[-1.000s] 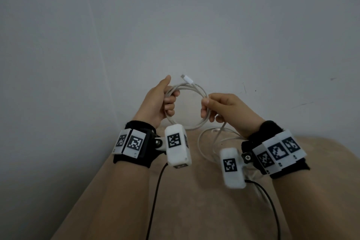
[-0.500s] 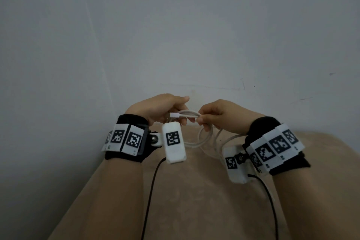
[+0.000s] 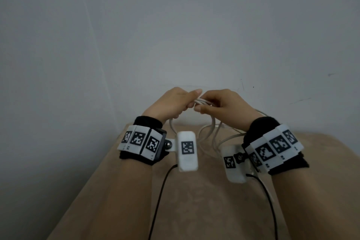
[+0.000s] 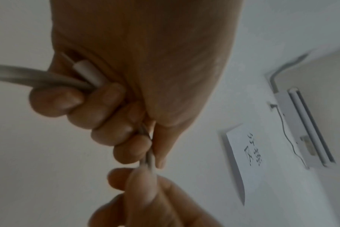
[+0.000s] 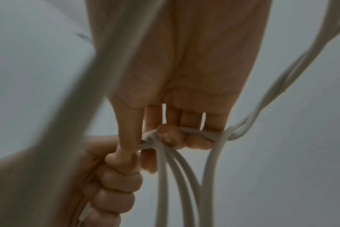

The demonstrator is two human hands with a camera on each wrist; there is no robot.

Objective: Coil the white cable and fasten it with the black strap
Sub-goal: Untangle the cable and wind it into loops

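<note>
The white cable (image 3: 202,101) is gathered into several loops that hang down from both hands above the beige table. My left hand (image 3: 187,103) grips the bundle in its fist, and in the left wrist view the white plug (image 4: 87,72) lies inside the curled fingers (image 4: 99,113). My right hand (image 3: 202,108) touches the left and holds the same strands; its fingers (image 5: 171,136) curl over the cable (image 5: 202,135). Loose loops (image 5: 175,184) drop below, and a stretch of cable trails to the right (image 5: 281,79). The black strap is not visible in any view.
The beige table (image 3: 194,210) runs from the grey wall toward me. Black leads (image 3: 161,191) hang from the wrist cameras. In the left wrist view a sheet of paper with writing (image 4: 243,161) and a white fixture (image 4: 305,130) are on the wall.
Both hands have dropped lower and closed together until they touch. The coil, held up as an open ring before, now hangs below them, and the plug is tucked into the left fist.
</note>
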